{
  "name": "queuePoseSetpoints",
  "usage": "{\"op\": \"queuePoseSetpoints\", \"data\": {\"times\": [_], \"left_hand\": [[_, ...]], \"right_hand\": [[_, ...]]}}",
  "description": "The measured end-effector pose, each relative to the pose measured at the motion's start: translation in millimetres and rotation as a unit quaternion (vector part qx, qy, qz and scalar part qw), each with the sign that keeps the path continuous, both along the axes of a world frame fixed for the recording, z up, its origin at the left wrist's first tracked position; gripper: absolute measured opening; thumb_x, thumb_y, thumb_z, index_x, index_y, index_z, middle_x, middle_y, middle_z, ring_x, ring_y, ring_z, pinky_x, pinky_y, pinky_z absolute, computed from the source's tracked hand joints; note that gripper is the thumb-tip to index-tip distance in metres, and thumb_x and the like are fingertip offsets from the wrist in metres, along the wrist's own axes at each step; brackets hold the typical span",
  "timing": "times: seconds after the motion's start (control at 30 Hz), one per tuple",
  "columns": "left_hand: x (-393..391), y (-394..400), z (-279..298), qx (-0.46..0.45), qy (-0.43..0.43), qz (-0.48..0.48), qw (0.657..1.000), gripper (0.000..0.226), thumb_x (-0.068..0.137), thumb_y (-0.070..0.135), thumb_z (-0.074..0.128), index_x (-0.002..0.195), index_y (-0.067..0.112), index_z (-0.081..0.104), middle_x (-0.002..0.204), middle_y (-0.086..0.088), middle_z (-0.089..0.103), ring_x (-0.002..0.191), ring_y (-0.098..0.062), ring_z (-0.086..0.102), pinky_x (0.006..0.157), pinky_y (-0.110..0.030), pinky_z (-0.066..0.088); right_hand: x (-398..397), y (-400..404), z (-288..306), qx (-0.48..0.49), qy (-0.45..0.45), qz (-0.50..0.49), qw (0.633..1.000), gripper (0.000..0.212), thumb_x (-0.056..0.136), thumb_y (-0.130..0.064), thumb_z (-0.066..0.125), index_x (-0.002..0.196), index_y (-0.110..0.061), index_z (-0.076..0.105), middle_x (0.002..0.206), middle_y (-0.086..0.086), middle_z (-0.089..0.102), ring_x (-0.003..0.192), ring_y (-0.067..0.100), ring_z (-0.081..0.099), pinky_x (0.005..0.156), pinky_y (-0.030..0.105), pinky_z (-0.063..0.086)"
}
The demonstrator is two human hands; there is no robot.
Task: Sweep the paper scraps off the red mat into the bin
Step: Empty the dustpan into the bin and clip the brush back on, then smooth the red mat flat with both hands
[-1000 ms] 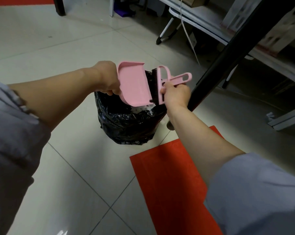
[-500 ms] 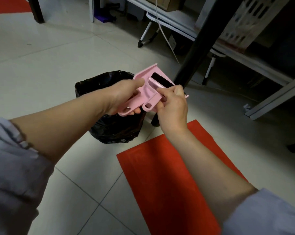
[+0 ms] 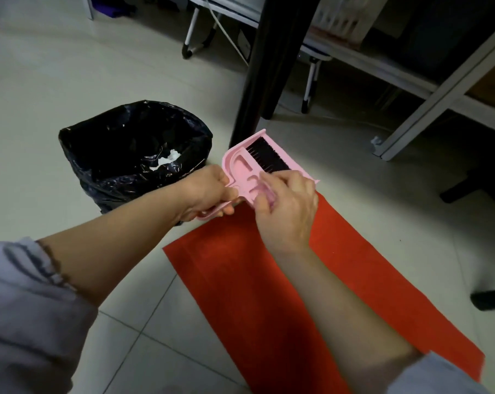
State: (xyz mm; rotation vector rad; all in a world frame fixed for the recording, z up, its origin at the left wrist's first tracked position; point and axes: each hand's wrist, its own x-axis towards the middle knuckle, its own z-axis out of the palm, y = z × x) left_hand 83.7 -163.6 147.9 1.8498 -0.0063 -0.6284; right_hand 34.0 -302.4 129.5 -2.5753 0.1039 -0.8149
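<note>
left hand (image 3: 203, 191) grips the light, stiff pink dustpan (image 3: 240, 169) by its handle; right hand (image 3: 286, 206) pinches the brush (image 3: 266, 157) into it.

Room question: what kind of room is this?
Probably an office or workroom, though that's a guess. There is a tiled floor, a bin with a black bag, a metal shelf and a black table leg.

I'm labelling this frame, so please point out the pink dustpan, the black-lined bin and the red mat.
pink plastic dustpan (image 3: 235, 163): head view, back left corner.
black-bag-lined bin (image 3: 78, 143): head view, left rim.
flat red mat (image 3: 269, 308): head view, bare middle.
</note>
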Motion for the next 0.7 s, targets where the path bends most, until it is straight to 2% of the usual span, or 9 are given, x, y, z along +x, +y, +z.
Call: {"op": "queuePoseSetpoints", "data": {"times": [0.07, 0.13, 0.27, 0.3, 0.33, 0.4, 0.47, 0.57, 0.7], "left_hand": [[-6.2, 3.5, -14.1, 0.018, 0.028, -0.002, 0.999, 0.023, 0.094, 0.001, 0.051, 0.078, 0.015, 0.043, 0.065, -0.006, 0.066, 0.049, -0.011, 0.059, 0.040, -0.016, 0.031], [-14.5, 9.4, -26.7, 0.040, 0.052, -0.009, 0.998, 0.025, 0.093, -0.001, 0.052, 0.081, 0.017, 0.039, 0.072, -0.010, 0.066, 0.053, -0.015, 0.059, 0.035, -0.013, 0.027], [-37.8, 34.7, -53.3, 0.139, 0.064, -0.039, 0.987, 0.018, 0.089, -0.004, 0.052, 0.086, 0.011, 0.044, 0.075, -0.012, 0.063, 0.051, -0.012, 0.056, 0.029, -0.013, 0.032], [-45.1, 44.3, -61.3, 0.175, 0.059, -0.051, 0.981, 0.011, 0.087, -0.001, 0.054, 0.089, 0.008, 0.049, 0.080, -0.014, 0.065, 0.060, -0.016, 0.058, 0.037, -0.019, 0.045], [-51.8, 54.4, -68.9, 0.218, 0.052, -0.066, 0.972, 0.009, 0.084, 0.003, 0.057, 0.092, 0.006, 0.055, 0.089, -0.015, 0.067, 0.073, -0.021, 0.062, 0.056, -0.028, 0.056], [-65.5, 73.1, -83.5, 0.282, 0.063, -0.086, 0.953, 0.012, 0.084, 0.009, 0.058, 0.096, 0.008, 0.061, 0.100, -0.012, 0.070, 0.093, -0.025, 0.065, 0.086, -0.035, 0.053], [-81.5, 87.9, -93.8, 0.300, 0.086, -0.081, 0.946, 0.008, 0.089, 0.011, 0.055, 0.093, 0.009, 0.061, 0.097, -0.009, 0.071, 0.091, -0.024, 0.066, 0.082, -0.029, 0.051], [-100.1, 108.6, -112.1, 0.328, 0.110, -0.073, 0.935, 0.018, 0.093, 0.016, 0.049, 0.095, 0.005, 0.063, 0.095, -0.009, 0.070, 0.082, -0.022, 0.063, 0.068, -0.023, 0.045], [-113.6, 135.2, -140.8, 0.367, 0.138, -0.061, 0.918, 0.026, 0.093, 0.012, 0.044, 0.102, -0.001, 0.064, 0.105, -0.015, 0.068, 0.090, -0.026, 0.061, 0.075, -0.025, 0.042]], "right_hand": [[-5.6, -13.1, -6.1, 0.088, 0.035, -0.105, 0.990, 0.050, 0.076, -0.026, 0.058, 0.125, -0.018, 0.057, 0.121, 0.008, 0.051, 0.113, 0.027, 0.046, 0.097, 0.036, 0.034], [-11.1, -22.7, -16.6, 0.209, 0.136, -0.144, 0.958, 0.058, 0.083, -0.025, 0.061, 0.137, -0.015, 0.042, 0.134, 0.009, 0.042, 0.122, 0.026, 0.043, 0.101, 0.031, 0.032], [-30.5, -17.8, -53.9, 0.303, 0.281, -0.044, 0.910, 0.032, 0.085, -0.004, 0.052, 0.115, -0.009, 0.062, 0.109, 0.010, 0.066, 0.100, 0.026, 0.061, 0.080, 0.028, 0.044], [-36.9, -11.5, -62.7, 0.306, 0.324, -0.025, 0.895, 0.032, 0.084, -0.002, 0.048, 0.110, -0.009, 0.065, 0.101, 0.009, 0.067, 0.092, 0.026, 0.062, 0.078, 0.032, 0.047], [-43.8, -4.0, -70.6, 0.311, 0.368, -0.004, 0.876, 0.034, 0.083, 0.000, 0.045, 0.108, -0.010, 0.066, 0.097, 0.008, 0.066, 0.087, 0.025, 0.061, 0.076, 0.035, 0.049], [-56.4, 12.7, -88.0, 0.331, 0.440, 0.029, 0.834, 0.042, 0.080, 0.004, 0.041, 0.108, -0.016, 0.066, 0.096, 0.006, 0.066, 0.079, 0.021, 0.059, 0.069, 0.035, 0.050], [-66.6, 28.2, -105.0, 0.352, 0.483, 0.052, 0.800, 0.049, 0.077, 0.007, 0.039, 0.108, -0.021, 0.066, 0.096, 0.005, 0.067, 0.072, 0.017, 0.058, 0.059, 0.028, 0.047], [-77.5, 48.2, -125.1, 0.344, 0.521, 0.069, 0.778, 0.049, 0.076, 0.009, 0.040, 0.112, -0.012, 0.066, 0.109, 0.009, 0.068, 0.088, 0.021, 0.061, 0.070, 0.027, 0.048], [-88.4, 65.4, -140.1, 0.334, 0.558, 0.079, 0.755, 0.040, 0.084, 0.007, 0.044, 0.120, -0.001, 0.060, 0.113, 0.013, 0.064, 0.090, 0.019, 0.054, 0.076, 0.026, 0.043]]}}
